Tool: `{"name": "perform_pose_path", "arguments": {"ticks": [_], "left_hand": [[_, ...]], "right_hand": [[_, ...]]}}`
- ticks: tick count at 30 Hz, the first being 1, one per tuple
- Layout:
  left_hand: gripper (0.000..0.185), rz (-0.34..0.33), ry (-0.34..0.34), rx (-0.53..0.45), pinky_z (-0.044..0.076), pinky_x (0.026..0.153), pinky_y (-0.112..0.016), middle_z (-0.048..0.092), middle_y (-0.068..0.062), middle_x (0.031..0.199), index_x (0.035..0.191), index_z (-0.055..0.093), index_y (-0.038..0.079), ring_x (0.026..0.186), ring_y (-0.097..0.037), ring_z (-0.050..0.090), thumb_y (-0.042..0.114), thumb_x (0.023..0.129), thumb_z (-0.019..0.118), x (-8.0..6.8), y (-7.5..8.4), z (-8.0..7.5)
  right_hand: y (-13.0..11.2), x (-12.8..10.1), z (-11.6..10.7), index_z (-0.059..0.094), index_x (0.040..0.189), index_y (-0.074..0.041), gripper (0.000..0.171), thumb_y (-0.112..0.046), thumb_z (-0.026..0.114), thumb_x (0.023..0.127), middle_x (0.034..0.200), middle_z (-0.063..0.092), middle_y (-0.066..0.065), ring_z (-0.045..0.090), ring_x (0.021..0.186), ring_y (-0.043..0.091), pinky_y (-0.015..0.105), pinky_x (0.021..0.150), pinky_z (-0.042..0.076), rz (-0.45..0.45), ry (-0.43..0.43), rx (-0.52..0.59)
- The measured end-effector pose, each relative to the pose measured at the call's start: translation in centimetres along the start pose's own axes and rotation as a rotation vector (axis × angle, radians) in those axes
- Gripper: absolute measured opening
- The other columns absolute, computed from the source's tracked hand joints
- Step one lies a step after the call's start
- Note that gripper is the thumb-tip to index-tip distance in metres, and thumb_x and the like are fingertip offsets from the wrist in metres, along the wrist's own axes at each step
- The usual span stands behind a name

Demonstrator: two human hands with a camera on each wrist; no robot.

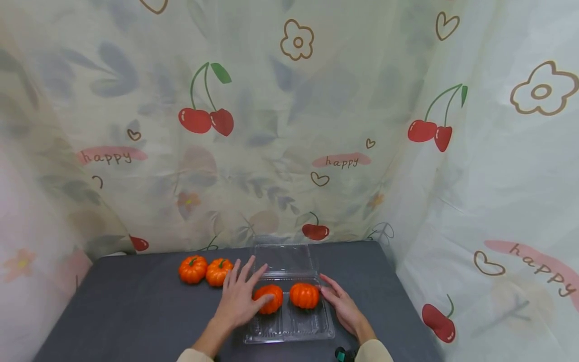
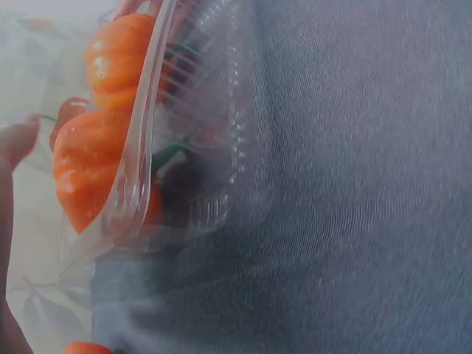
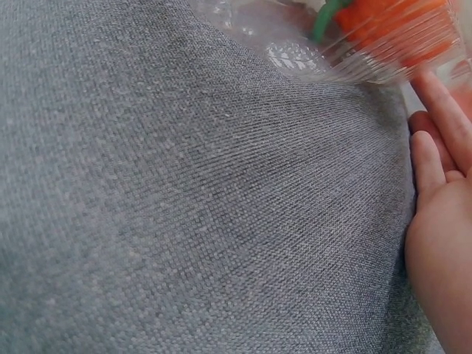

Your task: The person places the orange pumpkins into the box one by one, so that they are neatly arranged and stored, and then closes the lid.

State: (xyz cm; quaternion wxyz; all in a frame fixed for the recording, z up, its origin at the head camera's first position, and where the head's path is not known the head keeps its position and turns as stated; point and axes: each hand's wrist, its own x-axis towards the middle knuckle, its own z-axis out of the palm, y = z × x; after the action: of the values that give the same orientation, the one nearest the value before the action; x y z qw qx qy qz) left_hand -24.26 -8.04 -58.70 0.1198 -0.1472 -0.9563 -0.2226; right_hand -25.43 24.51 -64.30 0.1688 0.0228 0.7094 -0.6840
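A clear plastic clamshell box (image 1: 294, 336) lies on the dark cloth with its lid (image 1: 282, 257) raised at the back. Two small orange pumpkins sit in it side by side, a left pumpkin (image 1: 272, 308) and a right pumpkin (image 1: 304, 295). My left hand (image 1: 237, 300) is spread over the box's left side, its thumb in front of the left pumpkin; whether it touches cannot be told. At the box's right wall is my right hand (image 1: 346, 307), fingers extended by the rim (image 3: 369, 74). In the left wrist view both pumpkins (image 2: 92, 166) show beyond the clear wall.
Two more orange pumpkins, one at far left (image 1: 193, 270) and one nearer my left hand (image 1: 218, 273), stand left of the box. A printed curtain (image 1: 271, 151) hangs behind and at both sides of the dark table (image 1: 135, 311). A small dark object (image 1: 345, 355) is by my right wrist.
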Motion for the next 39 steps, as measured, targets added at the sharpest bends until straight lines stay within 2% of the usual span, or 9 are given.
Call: {"name": "perform_pose_path", "arguments": {"ticks": [6, 19, 24, 33, 39], "left_hand": [[0.075, -0.022, 0.035, 0.064, 0.014, 0.112, -0.066, 0.020, 0.003, 0.161, 0.146, 0.029, 0.046, 0.147, -0.040, 0.013, 0.076, 0.080, 0.049, 0.4, -1.0, -0.1], [0.074, -0.077, 0.093, 0.058, 0.010, 0.112, -0.067, 0.021, -0.004, 0.160, 0.148, 0.031, 0.039, 0.145, -0.044, 0.012, 0.068, 0.083, 0.054, 1.3, -3.5, -0.1], [0.071, -0.107, 0.085, 0.049, 0.009, 0.112, -0.067, 0.021, -0.006, 0.160, 0.148, 0.033, 0.036, 0.145, -0.045, 0.011, 0.063, 0.086, 0.054, 1.4, -4.4, -0.3], [0.071, -0.154, 0.039, 0.087, 0.013, 0.110, -0.069, 0.021, -0.008, 0.159, 0.149, 0.030, 0.035, 0.145, -0.045, 0.012, 0.068, 0.088, 0.045, 1.6, -6.2, -0.7], [0.066, -0.164, 0.021, 0.055, 0.014, 0.110, -0.069, 0.021, -0.010, 0.159, 0.149, 0.032, 0.032, 0.144, -0.045, 0.012, 0.054, 0.090, 0.055, 1.7, -7.1, -0.6]], "right_hand": [[-0.2, -0.2, 0.0, 0.033, 0.149, -0.027, 0.063, -0.044, 0.056, 0.093, 0.144, 0.051, 0.007, 0.045, 0.134, 0.020, 0.052, 0.118, 0.022, 0.003, -0.002, -0.006], [-0.2, -0.1, -0.1, 0.033, 0.149, -0.027, 0.061, -0.043, 0.055, 0.094, 0.143, 0.051, 0.006, 0.045, 0.133, 0.018, 0.051, 0.118, 0.021, 0.005, -0.009, 0.008], [0.0, -0.1, -0.2, 0.033, 0.149, -0.027, 0.063, -0.044, 0.056, 0.093, 0.143, 0.051, 0.006, 0.045, 0.134, 0.019, 0.051, 0.118, 0.022, 0.002, -0.024, 0.021], [0.1, -0.1, -0.2, 0.032, 0.149, -0.028, 0.062, -0.045, 0.055, 0.093, 0.144, 0.050, 0.007, 0.045, 0.135, 0.019, 0.051, 0.118, 0.022, -0.005, -0.032, 0.010], [0.2, -0.1, -0.3, 0.033, 0.148, -0.028, 0.061, -0.045, 0.055, 0.093, 0.143, 0.050, 0.007, 0.045, 0.134, 0.020, 0.052, 0.117, 0.022, -0.005, -0.027, 0.008]]}}
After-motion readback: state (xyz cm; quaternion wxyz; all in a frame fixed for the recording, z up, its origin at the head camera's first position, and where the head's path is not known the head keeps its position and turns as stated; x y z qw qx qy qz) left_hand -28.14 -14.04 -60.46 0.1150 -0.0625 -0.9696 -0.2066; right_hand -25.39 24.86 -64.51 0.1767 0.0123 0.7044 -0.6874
